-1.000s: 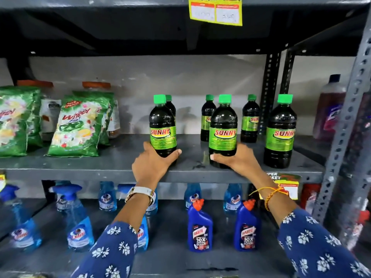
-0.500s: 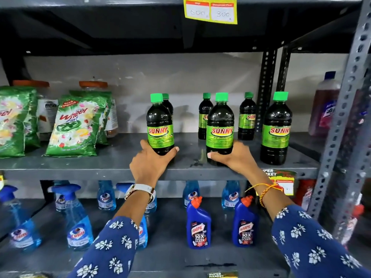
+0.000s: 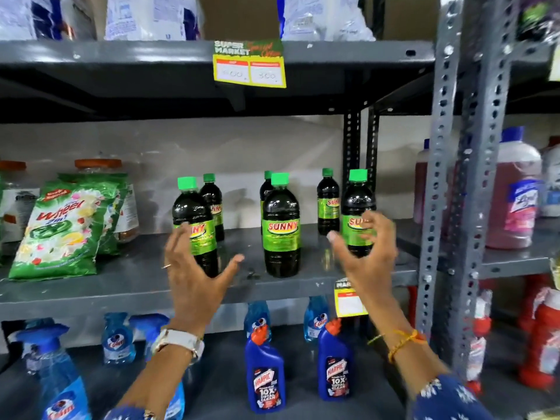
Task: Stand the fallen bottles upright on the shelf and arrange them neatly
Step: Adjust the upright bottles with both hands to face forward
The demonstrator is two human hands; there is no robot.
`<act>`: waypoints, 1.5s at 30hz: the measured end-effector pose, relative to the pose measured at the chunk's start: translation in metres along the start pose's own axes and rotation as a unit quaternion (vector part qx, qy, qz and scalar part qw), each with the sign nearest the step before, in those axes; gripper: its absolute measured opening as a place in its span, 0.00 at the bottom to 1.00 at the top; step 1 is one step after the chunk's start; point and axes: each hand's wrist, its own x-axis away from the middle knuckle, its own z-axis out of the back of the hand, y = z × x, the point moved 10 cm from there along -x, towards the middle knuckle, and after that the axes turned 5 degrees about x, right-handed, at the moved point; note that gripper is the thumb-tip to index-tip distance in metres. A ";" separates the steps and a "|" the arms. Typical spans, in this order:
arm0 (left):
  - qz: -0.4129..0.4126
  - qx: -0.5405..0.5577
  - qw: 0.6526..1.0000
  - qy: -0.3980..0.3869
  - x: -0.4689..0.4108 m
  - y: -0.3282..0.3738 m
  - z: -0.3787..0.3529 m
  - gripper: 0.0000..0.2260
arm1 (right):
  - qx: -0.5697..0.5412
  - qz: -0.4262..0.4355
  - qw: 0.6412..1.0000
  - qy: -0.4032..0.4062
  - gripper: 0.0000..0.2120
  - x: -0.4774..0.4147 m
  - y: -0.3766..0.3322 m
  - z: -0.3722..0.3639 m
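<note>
Dark Sunny bottles with green caps stand upright on the grey middle shelf. The front row holds a left bottle, a middle bottle and a right bottle. Three smaller-looking ones stand behind, the rightmost back bottle plainly visible. My left hand hovers open in front of the left bottle, fingers spread, touching nothing. Raised before the right bottle, my right hand has loosely curled fingers and holds nothing.
Green Wheel detergent bags lean at the shelf's left, jars behind them. A perforated grey upright bounds the right side, with pink Lizol bottles beyond. Blue spray bottles and Harpic bottles fill the shelf below. A yellow price tag hangs above.
Both hands have let go of the left and middle front bottles and pulled back, fingers apart. The view has tilted up, showing the top shelf.
</note>
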 end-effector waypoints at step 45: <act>0.179 -0.078 0.959 -0.205 0.027 -0.002 -0.132 0.38 | 0.082 -0.197 0.898 -0.384 0.16 -0.013 0.117 -0.031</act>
